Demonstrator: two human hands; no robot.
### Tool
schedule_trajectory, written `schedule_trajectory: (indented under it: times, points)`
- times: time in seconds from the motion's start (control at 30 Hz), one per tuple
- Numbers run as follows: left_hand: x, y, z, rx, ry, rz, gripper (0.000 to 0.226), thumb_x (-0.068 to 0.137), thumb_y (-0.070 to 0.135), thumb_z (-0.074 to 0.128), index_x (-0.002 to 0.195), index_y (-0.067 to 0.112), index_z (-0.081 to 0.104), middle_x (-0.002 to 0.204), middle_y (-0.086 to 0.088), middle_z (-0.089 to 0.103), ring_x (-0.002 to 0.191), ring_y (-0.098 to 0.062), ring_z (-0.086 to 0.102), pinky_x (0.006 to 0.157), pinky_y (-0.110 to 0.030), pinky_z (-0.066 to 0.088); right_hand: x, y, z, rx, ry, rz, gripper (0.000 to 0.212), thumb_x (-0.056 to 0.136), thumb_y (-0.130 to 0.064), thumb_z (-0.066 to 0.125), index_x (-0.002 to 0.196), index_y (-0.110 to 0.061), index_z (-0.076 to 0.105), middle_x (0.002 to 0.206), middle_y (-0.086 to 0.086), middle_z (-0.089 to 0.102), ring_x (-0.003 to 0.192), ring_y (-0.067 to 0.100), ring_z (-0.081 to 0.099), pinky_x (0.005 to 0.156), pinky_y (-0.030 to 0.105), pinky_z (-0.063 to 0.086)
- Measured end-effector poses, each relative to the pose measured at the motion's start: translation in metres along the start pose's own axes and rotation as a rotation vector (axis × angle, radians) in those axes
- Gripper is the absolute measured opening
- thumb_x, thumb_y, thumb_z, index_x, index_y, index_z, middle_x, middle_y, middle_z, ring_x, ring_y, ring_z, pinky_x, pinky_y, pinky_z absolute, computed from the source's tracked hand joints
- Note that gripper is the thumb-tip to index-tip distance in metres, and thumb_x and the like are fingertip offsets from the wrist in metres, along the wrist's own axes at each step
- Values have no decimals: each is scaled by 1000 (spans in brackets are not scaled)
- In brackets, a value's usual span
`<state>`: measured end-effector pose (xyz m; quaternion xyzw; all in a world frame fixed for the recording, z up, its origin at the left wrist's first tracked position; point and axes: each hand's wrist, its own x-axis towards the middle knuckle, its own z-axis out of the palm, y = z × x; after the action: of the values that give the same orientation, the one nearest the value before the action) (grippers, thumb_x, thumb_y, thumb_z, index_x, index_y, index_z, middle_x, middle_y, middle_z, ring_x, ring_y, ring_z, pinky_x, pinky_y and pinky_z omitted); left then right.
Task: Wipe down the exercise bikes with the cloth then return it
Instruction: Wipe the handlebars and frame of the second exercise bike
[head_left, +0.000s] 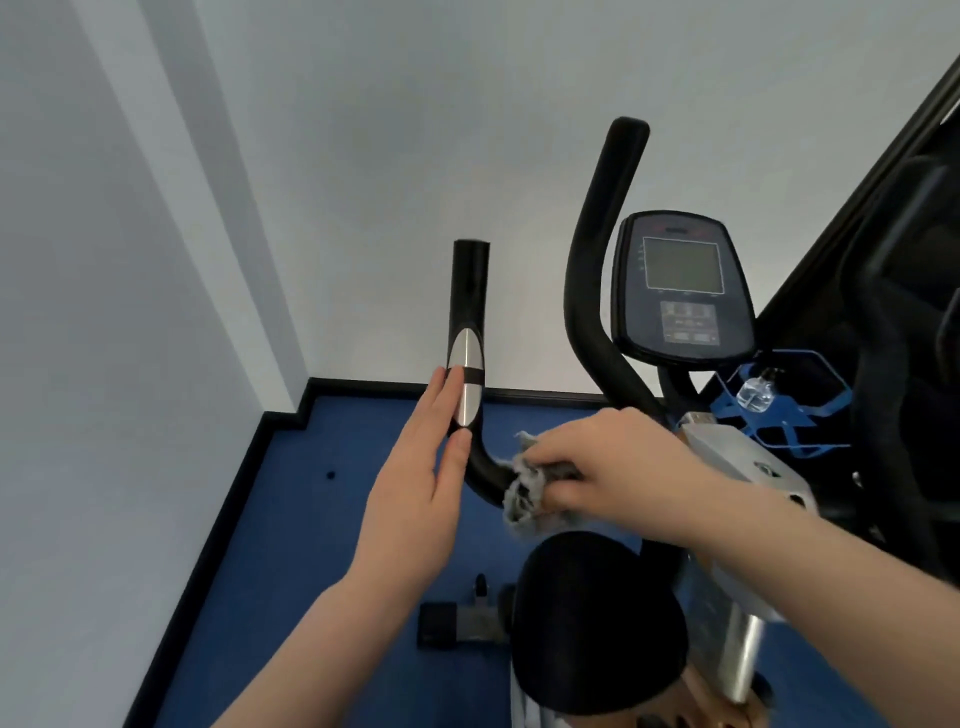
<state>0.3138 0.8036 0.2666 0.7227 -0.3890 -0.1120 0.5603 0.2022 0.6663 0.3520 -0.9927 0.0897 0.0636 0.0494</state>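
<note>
White wall (130, 260) on the far left, meeting blue floor (291, 545) at a black skirting strip (218, 499); small dark spot on the floor near the corner.

Left hand (415, 493) next, flat and open, fingers straight and together, palm laid against the left side of the upright left handlebar (470, 312); fingertips beside the silver oval sensor plate (466, 382), thumb tip touching the bar just below that plate; not wrapped around the bar.

Lower down, between the 2 forearms, a dark pedal (457, 621) low over the floor, and the round black saddle (597, 623) just right of it.

Grey cloth (524, 491) bunched around the lower bend of the left handlebar, where the bar curves toward the centre of the bike; right hand (618, 462) closed over it, fingers curled down and gripping the cloth against the bar.

Behind that hand, the right handlebar (602, 249), rising in a long curve to a rounded tip; right of it the console (680, 286), dark oval panel with a pale square screen and a block of buttons beneath.

Further right, a blue wire bottle holder (810, 410) with a clear bottle (756, 392) lying in it; silver frame post (748, 639) below; dark frame of another machine (893, 260) along the right edge.
</note>
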Motion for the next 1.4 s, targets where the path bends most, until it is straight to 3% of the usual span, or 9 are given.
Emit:
schedule_trajectory:
  times: [0.2, 0.33, 0.47, 0.63, 0.7, 0.8, 1.07, 1.23, 1.4]
  points:
    - [1, -1, -7, 23, -17, -9, 51, 98, 35, 46, 138, 61, 28, 148, 38, 27, 136, 9, 32, 111, -39, 38, -7, 1, 2, 179, -3, 121, 26, 80, -44, 61, 105, -38, 65, 95, -8, 71, 89, 13, 63, 76, 33, 49]
    - [3, -1, -11, 16, -26, -13, 52, 96, 36, 48, 136, 64, 29, 147, 39, 30, 135, 7, 35, 110, -39, 39, 1, -19, 6, 113, 72, 225, 27, 80, -50, 56, 98, -31, 63, 91, -6, 69, 89, 18, 62, 68, 32, 44]
    - [9, -2, -13, -59, 1, -17, 49, 97, 23, 51, 135, 53, 44, 143, 33, 41, 131, 2, 44, 108, -39, 42, 25, -42, 13, 169, 142, 323, 25, 86, -46, 51, 86, -23, 61, 80, -4, 64, 77, 20, 59, 61, 31, 39]
    - [36, 1, -27, -80, 26, 15, 34, 97, 17, 50, 125, 34, 61, 132, 24, 55, 124, 1, 50, 104, -33, 44, 40, -34, 16, 690, 186, 522, 27, 77, -51, 65, 60, -30, 64, 53, -18, 60, 55, -2, 56, 51, 20, 38]
    - [50, 4, -30, -112, -12, 19, 33, 98, 20, 49, 127, 32, 59, 127, 22, 59, 120, 0, 53, 101, -29, 45, 49, -33, 18, 937, 243, 573, 24, 75, -48, 69, 69, -25, 72, 63, -15, 70, 64, 0, 65, 65, 30, 54]
    - [67, 6, -34, -161, -49, 29, 35, 96, 33, 46, 129, 31, 57, 121, 20, 61, 115, 1, 56, 96, -23, 47, 72, -27, 8, 1165, 412, 630, 21, 77, -38, 73, 80, -17, 76, 74, 3, 76, 77, 20, 73, 78, 49, 58]
    - [101, -1, -58, -272, -220, 80, 39, 94, 36, 44, 133, 37, 52, 124, 32, 59, 118, 11, 52, 89, 0, 36, 120, -28, -26, 1025, 832, 606, 11, 72, -28, 76, 81, -22, 75, 75, 1, 74, 79, 20, 71, 77, 47, 57]
    - [114, -5, -73, -309, -381, 92, 43, 94, 40, 42, 137, 39, 49, 118, 30, 63, 113, 10, 56, 88, 0, 37, 129, -33, -45, 739, 948, 598, 21, 78, -18, 73, 98, -25, 75, 91, -18, 73, 87, -1, 67, 84, 31, 56]
    - [114, -22, -80, -327, -526, 86, 47, 92, 45, 45, 139, 45, 43, 139, 30, 48, 123, 9, 49, 100, -13, 41, 127, -55, -37, 555, 983, 719, 34, 82, -9, 68, 114, -23, 69, 112, -12, 71, 99, 4, 66, 90, 28, 53]
